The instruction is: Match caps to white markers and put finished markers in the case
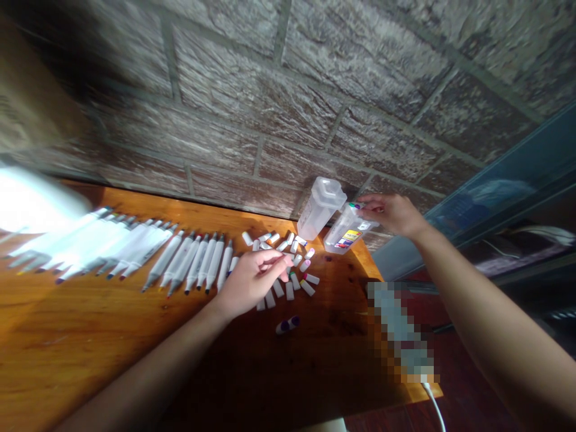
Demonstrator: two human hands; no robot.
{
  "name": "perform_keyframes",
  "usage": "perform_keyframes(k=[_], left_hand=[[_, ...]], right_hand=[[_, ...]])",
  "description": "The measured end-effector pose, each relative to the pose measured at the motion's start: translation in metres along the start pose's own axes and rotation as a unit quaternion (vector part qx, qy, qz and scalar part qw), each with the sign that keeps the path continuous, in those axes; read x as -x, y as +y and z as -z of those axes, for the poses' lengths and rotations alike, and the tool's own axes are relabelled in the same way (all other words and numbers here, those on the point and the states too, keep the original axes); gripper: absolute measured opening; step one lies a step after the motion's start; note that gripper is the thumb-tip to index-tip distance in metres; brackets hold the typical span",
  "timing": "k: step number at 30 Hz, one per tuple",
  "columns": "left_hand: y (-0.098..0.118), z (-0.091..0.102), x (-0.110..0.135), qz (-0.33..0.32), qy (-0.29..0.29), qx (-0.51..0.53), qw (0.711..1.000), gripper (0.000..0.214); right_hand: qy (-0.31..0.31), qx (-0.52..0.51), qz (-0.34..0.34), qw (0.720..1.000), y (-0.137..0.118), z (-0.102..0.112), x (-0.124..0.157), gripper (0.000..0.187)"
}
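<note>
My left hand (pixel 254 279) hovers over a loose pile of white marker caps (pixel 290 291) with coloured ends. Its thumb and fingers are pinched together, and whatever they hold is hidden. At the mouth of a clear plastic box (pixel 337 237) with a yellow label, my right hand (pixel 389 213) closes its fingertips around small marker caps (pixel 354 206) with green and purple ends. A second clear plastic box (pixel 320 207) stands just left of it, by the wall. Two purple-ended caps (pixel 287 325) lie apart, nearer to me.
White markers (pixel 198 264) lie side by side in a long row across the wooden table (pixel 180 336). Bright light washes out the left end. A brick wall (pixel 252 108) borders the back. At the right edge lies a blurred-out object (pixel 400 330) with a white cable (pixel 434 405).
</note>
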State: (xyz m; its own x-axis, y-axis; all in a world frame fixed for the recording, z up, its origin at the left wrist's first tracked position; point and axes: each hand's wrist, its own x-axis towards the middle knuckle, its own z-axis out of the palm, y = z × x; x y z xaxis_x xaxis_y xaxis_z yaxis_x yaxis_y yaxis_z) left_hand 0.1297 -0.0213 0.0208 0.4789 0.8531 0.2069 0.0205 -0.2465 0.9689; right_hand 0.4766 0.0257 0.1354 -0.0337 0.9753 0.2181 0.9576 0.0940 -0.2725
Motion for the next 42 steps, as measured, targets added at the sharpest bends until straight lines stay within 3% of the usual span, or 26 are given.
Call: perform_keyframes(k=[10, 13, 15, 16, 20, 23, 27, 30, 33, 42], left_hand=[[-0.004, 0.000, -0.001, 0.010, 0.013, -0.002, 1.000, 0.023], [-0.002, 0.000, -0.001, 0.012, 0.012, -0.015, 1.000, 0.025], [-0.001, 0.001, -0.001, 0.008, 0.010, -0.028, 1.000, 0.029], [0.000, 0.001, -0.001, 0.006, 0.010, -0.034, 0.999, 0.031], [-0.001, 0.002, 0.000, -0.001, 0.025, -0.041, 0.999, 0.036], [-0.004, 0.002, 0.000, -0.004, 0.060, -0.060, 0.996, 0.044], [-0.012, 0.003, -0.002, -0.011, 0.132, -0.105, 0.986, 0.052], [-0.018, 0.004, -0.004, -0.045, 0.181, -0.131, 0.974, 0.053], [-0.022, 0.007, -0.006, -0.073, 0.178, -0.152, 0.969, 0.050], [-0.024, 0.017, -0.004, -0.093, 0.155, -0.241, 0.954, 0.044]], right_hand=[[0.130, 0.033, -0.038, 0.990, -0.019, 0.005, 0.037, 0.031], [0.228, -0.059, -0.068, 0.969, -0.025, -0.004, 0.058, 0.030], [0.309, -0.173, -0.100, 0.930, -0.036, -0.017, 0.071, 0.032], [0.318, -0.208, -0.118, 0.918, -0.043, -0.026, 0.075, 0.035], [0.301, -0.299, -0.147, 0.894, -0.080, -0.070, 0.079, 0.055], [0.307, -0.384, -0.156, 0.857, -0.105, -0.102, 0.074, 0.060], [0.257, -0.394, -0.108, 0.876, -0.123, -0.128, 0.082, 0.059], [0.198, -0.398, -0.055, 0.894, -0.120, -0.136, 0.094, 0.055], [0.171, -0.405, -0.030, 0.898, -0.111, -0.139, 0.099, 0.050], [0.165, -0.457, -0.021, 0.874, -0.110, -0.147, 0.091, 0.024]])
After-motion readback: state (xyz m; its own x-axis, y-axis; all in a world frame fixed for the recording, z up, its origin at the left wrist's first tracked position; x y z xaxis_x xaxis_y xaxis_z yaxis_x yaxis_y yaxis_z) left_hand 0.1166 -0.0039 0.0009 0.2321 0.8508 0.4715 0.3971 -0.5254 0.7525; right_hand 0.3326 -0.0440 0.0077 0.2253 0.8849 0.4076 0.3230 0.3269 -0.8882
